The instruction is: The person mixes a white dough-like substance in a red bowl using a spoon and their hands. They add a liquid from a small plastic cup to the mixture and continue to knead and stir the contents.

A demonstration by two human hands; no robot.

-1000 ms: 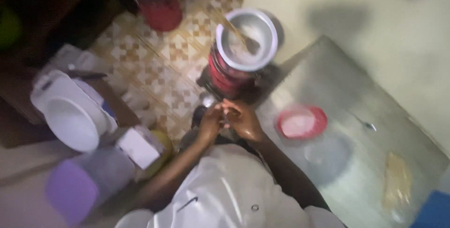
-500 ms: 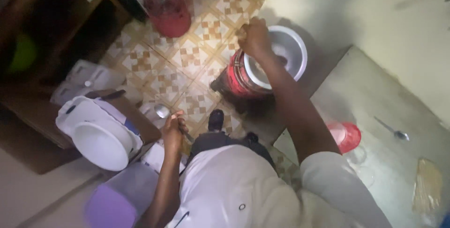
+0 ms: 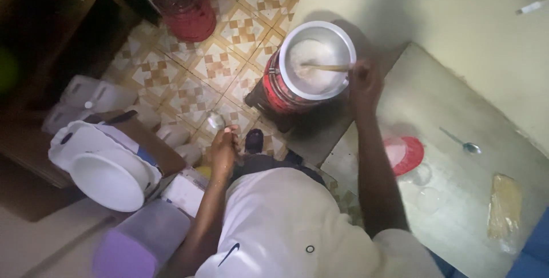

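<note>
1. The right hand (image 3: 365,86) grips a wooden stick (image 3: 326,67) lying across a metal pot (image 3: 316,59) of white food, on a red stove (image 3: 274,86).
2. The left hand (image 3: 223,151), fingers closed, holds a metal spoon (image 3: 215,120) over the tiled floor (image 3: 194,78).

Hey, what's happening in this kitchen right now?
A person in a white shirt stands over a metal pot of pale food that sits on a red stove on the tiled floor. The right hand grips a wooden stick resting in the pot. The left hand holds a small metal spoon down at the person's side. On the table to the right lie a red lid and another spoon.
</note>
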